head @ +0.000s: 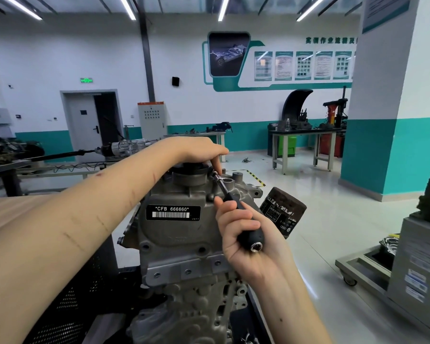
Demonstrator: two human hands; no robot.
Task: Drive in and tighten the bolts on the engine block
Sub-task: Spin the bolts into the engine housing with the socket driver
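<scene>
Bolt (213, 173) atop the grey cast-metal engine block (181, 234), with the black-handled socket driver (236, 209) engaged.
Driver slants up-left from the gripping right hand (243, 234); left hand (204, 150) pinches its tip.

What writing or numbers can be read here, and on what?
"*CFB 666660*" above a barcode: black label on the engine block.
"VW" and four-ring logos: oil filter; its other print is too small to read.
Green sign over the door: blurred.
Green characters on the far wall: too blurred to read.
Wall posters and cabinet stickers: too small.
</scene>
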